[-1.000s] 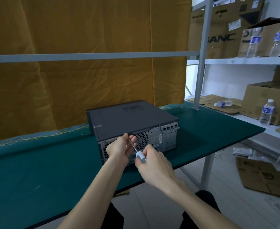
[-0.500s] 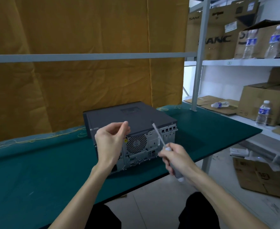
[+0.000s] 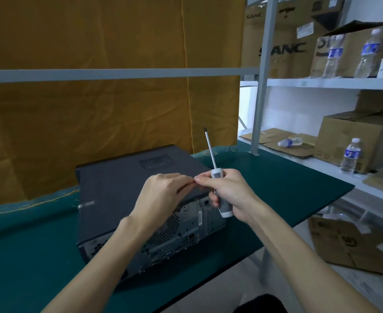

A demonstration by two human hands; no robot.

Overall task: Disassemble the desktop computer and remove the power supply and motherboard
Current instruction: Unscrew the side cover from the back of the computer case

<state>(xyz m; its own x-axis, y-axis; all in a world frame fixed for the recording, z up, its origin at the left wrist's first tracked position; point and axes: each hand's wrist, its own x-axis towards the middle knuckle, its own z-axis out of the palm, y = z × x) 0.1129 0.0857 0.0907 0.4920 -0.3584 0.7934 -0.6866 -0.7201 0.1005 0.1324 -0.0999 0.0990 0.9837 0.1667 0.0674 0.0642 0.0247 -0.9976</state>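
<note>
Dark grey computer case (image 3: 127, 186); teal table mat (image 3: 28, 256); mustard curtain (image 3: 95, 120); screwdriver handle (image 3: 222, 197) seemingly grey-white.

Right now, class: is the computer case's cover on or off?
On. The dark cover lies flat and unbroken over the computer case; no internals show.

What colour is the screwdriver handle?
The screwdriver handle is white and grey, white at both ends, held in the right hand; head view, the only one.
</note>
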